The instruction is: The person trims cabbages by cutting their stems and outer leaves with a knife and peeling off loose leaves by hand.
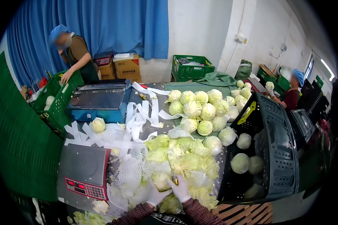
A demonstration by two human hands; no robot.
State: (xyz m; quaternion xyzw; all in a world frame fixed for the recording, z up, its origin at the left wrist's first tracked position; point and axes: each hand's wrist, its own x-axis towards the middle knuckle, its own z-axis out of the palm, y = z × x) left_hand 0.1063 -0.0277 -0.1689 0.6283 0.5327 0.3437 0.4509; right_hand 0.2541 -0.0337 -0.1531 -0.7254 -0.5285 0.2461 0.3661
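A pale green cabbage (161, 181) is held low over the table, near the person's body. My left hand (156, 195), in a white glove, is wrapped around its lower left side. On the right, my right hand (181, 189), also gloved, closes on a small yellow and dark tool (175, 180) against the cabbage. The tool's blade cannot be made out. Loose cabbage leaves (193, 162) lie beyond and to the right of the hands. White foam netting (129, 172) lies to the left.
A scale (83, 167) stands at left, a blue-framed machine (99, 101) behind it. Piled cabbages (192, 108) lie at centre back. A tilted dark crate (276, 150) holding cabbages is at right. One co-worker (79, 50) stands at back left, another (292, 93) at far right.
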